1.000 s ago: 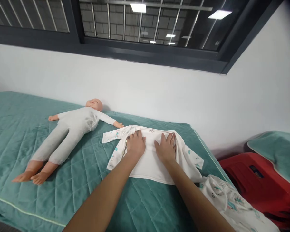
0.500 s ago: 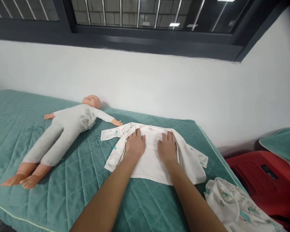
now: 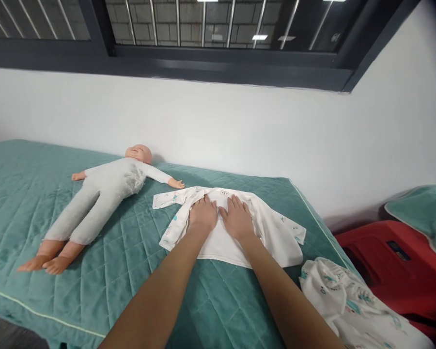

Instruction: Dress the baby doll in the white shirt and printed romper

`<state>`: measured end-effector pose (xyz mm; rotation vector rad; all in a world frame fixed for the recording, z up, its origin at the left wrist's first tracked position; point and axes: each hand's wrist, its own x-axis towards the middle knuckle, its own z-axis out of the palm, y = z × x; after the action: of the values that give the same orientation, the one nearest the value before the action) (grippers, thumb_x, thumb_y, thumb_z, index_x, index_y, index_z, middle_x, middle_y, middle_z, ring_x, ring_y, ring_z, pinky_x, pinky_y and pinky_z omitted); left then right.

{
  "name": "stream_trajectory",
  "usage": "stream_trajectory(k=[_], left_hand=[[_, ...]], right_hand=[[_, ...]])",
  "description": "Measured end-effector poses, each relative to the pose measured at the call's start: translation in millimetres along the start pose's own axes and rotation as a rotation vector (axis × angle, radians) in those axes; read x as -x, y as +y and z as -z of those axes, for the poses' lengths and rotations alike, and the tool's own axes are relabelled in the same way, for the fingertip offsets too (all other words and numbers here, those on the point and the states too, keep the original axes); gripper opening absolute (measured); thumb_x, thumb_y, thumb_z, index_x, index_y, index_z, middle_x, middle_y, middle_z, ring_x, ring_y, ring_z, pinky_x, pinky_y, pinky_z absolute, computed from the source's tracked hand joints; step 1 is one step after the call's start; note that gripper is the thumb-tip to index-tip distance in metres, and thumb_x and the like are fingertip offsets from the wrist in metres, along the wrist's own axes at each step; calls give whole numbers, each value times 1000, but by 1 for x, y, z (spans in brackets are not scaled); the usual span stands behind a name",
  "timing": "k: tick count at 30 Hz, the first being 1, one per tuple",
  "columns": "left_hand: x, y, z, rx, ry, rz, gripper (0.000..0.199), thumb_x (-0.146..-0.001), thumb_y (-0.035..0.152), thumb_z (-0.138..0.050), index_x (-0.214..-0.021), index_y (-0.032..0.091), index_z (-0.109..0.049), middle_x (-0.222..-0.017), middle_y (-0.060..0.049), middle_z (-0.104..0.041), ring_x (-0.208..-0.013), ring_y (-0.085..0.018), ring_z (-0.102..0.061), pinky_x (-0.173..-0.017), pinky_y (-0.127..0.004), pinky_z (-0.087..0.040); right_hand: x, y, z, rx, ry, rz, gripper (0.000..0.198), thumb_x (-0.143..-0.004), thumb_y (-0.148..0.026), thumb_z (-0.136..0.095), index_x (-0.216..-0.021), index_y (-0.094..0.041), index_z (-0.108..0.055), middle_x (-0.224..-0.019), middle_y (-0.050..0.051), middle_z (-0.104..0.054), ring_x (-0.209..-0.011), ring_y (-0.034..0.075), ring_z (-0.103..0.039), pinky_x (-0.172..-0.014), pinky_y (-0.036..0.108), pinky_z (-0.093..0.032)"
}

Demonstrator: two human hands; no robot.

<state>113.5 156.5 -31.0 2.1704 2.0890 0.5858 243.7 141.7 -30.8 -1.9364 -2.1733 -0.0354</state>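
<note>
A white baby shirt (image 3: 276,237) with small coloured prints lies spread open on the green quilted cover, its plain inside facing up. My left hand (image 3: 203,213) rests flat on its left side, near the folded front panel. Close beside it, my right hand (image 3: 237,217) lies on the middle of the shirt with fingers stretched toward the collar label. Neither hand grips the cloth. A baby doll (image 3: 109,179) in a pale body lies on its back to the left, one hand almost at the shirt's left sleeve.
More printed white baby clothing (image 3: 349,300) lies bunched at the right edge of the quilted cover (image 3: 131,271). Beyond that edge stands a red plastic object (image 3: 378,261) with green cloth (image 3: 421,213) over it. A white wall (image 3: 218,126) and barred window (image 3: 218,29) rise behind.
My right hand has moved left across the shirt, closer to my left hand, and the right front panel has shifted inward. My left hand stays nearly in place. The view has shifted slightly.
</note>
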Motion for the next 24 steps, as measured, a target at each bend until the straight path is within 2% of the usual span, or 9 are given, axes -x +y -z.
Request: stream_trajectory(k=[3, 7, 10, 14, 18, 24], left_hand=[[2, 1, 0, -8, 30, -71, 50, -100, 30, -29, -135, -1, -46, -129, -27, -59, -122, -33, -56, -101, -47, -43], [4, 1, -3, -3, 40, -284, 41, -99, 22, -30, -126, 4, -56, -137, -20, -56, -135, -23, -45, -113, -36, -33], [2, 1, -6, -2, 43, -351, 42, -100, 21, -27, -123, 2, -58, -136, -21, -56, -138, -22, -42, -116, -35, -29], [-1, 0, -9, 3, 55, -330, 44, -101, 23, -27, -124, 0, -56, -138, -23, -54, -138, -24, -42, -114, -37, -31], [-1, 0, -7, 11, 73, -258, 42, -101, 27, -29, -126, 5, -54, -141, -22, -52, -134, -26, -45, -109, -40, -37], [4, 4, 3, 21, 92, -156, 34, -98, 29, -35, -125, 13, -50, -133, -17, -53, -121, -27, -51, -99, -40, -44]], right_hand=[[-7, -3, 0, 41, -30, -81, 65, -99, -47, -26, -144, 0, -37, -155, 24, -31, -146, 29, -23, -115, 42, -14], [-21, -11, 2, 78, -49, -144, 62, -99, -44, -28, -142, 0, -40, -153, 27, -33, -144, 32, -27, -114, 42, -17], [-26, -15, -1, 84, -40, -175, 62, -99, -42, -27, -144, 0, -37, -153, 28, -31, -145, 34, -24, -114, 44, -15], [-25, -16, -6, 87, -32, -186, 63, -100, -44, -23, -148, -5, -33, -156, 25, -26, -147, 32, -19, -115, 44, -11], [-25, -14, -7, 79, -49, -187, 64, -99, -46, -20, -151, -9, -29, -158, 23, -22, -148, 31, -15, -115, 44, -10], [-23, -14, -6, 49, -35, -167, 64, -100, -46, -23, -150, -8, -31, -157, 24, -25, -147, 32, -20, -116, 44, -13]])
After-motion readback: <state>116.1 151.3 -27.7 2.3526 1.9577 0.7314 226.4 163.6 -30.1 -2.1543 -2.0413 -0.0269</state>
